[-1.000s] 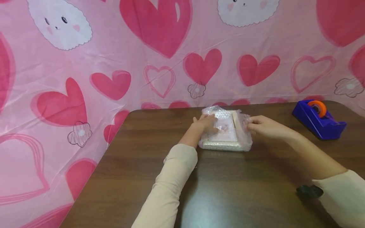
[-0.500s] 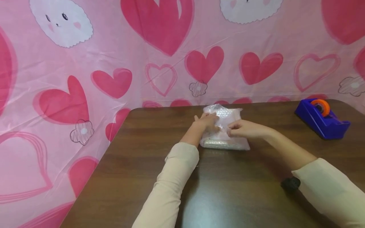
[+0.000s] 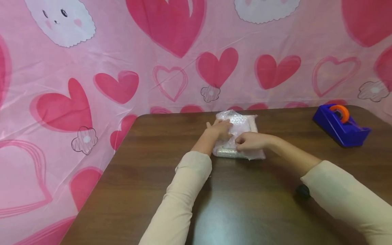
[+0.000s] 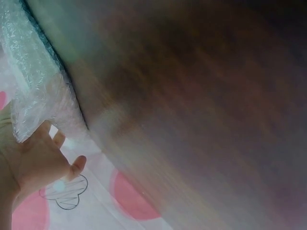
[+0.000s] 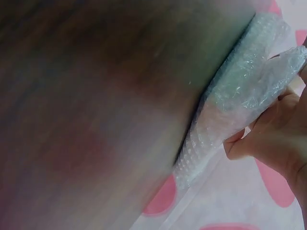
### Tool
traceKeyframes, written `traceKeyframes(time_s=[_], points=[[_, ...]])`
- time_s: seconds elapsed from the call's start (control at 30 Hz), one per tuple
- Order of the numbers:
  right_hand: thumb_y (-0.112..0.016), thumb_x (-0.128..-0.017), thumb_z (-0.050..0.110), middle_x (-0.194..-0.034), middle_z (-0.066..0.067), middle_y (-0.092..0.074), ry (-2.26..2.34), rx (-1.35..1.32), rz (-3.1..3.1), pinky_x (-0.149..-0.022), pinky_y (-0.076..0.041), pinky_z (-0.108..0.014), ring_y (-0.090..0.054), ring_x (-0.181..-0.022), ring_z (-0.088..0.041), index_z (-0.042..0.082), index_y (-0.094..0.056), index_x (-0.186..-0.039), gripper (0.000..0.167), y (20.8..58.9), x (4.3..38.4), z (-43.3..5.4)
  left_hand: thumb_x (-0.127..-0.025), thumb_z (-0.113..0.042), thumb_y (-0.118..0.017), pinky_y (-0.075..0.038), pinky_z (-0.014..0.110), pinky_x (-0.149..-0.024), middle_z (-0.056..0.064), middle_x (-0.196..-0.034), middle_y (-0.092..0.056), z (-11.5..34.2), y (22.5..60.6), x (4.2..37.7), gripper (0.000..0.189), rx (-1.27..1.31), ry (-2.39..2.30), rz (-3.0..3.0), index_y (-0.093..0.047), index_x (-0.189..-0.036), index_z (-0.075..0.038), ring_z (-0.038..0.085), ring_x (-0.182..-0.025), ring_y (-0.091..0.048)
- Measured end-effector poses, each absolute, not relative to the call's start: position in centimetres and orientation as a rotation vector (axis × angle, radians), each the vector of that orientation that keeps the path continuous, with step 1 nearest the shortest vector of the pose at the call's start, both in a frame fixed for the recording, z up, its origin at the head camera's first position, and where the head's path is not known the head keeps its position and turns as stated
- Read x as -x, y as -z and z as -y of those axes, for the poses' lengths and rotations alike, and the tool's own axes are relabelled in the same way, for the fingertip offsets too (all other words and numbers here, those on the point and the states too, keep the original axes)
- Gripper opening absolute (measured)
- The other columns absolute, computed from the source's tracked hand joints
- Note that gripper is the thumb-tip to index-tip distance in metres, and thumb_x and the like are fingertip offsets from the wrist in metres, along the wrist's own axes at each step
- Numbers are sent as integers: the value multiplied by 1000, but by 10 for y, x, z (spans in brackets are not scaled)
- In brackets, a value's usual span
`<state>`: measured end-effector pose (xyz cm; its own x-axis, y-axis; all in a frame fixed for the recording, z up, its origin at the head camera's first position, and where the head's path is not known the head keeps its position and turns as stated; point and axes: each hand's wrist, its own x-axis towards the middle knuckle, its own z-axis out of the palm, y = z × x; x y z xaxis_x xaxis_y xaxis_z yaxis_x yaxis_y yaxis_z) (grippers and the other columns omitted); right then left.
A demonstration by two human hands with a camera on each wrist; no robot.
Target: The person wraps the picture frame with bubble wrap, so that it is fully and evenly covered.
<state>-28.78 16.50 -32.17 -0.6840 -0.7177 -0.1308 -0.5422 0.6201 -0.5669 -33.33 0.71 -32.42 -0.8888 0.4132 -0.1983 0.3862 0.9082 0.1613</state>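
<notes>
A pale, flat picture frame (image 3: 253, 127) lies on the table in bubble wrap (image 3: 236, 118), near the far edge in the head view. My left hand (image 3: 218, 131) rests on the left part of the wrap with its fingers spread. Over the lower right of the frame, my right hand (image 3: 251, 141) pinches a flap of the wrap between curled fingers. In the right wrist view the wrap (image 5: 240, 91) stands up in a loose fold at the right hand (image 5: 273, 134). The left wrist view shows the left hand (image 4: 33, 163) partly behind the wrap (image 4: 38, 72).
A blue tape dispenser (image 3: 341, 126) with an orange roll core (image 3: 340, 114) stands at the right rear of the brown wooden table (image 3: 153, 177). A pink cloth (image 3: 171, 44) with hearts hangs just behind the table's far edge.
My right hand has moved left from the package's right side, drawing the bubble wrap flap over the frame, then slightly lower. The left hand has stayed on the package.
</notes>
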Motion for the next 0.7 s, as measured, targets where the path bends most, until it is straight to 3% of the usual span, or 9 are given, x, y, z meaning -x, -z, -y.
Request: traceKeyframes(time_s=[0.43,0.6,0.7], points=[[-58,-78,17,-55,9,-40,467,997,-2463,-51,-31,-22,-37,-52,-5,16,-45,-58,24,310,291,-151,-95,-40,-44,-4,63,-104,-9,-153,-14,-5,324,335,54,-617,-214,-2815,-31,-145,-26,19,-139,-5],[-61,-79,21,-56,8,-42,433,960,-2442,-49,-31,-21,-37,-52,-5,15,-46,-59,25,308,291,-149,-95,-50,-38,-3,62,-105,-11,-153,-13,-5,324,336,55,-592,-262,-2800,-31,-145,-27,19,-139,-4],[-62,-79,24,-57,8,-42,407,937,-2446,-49,-32,-21,-37,-52,-6,16,-46,-60,25,308,291,-148,-92,-54,-44,-3,61,-105,-11,-153,-10,-6,325,335,62,-598,-224,-2804,-29,-146,-27,18,-139,-3]])
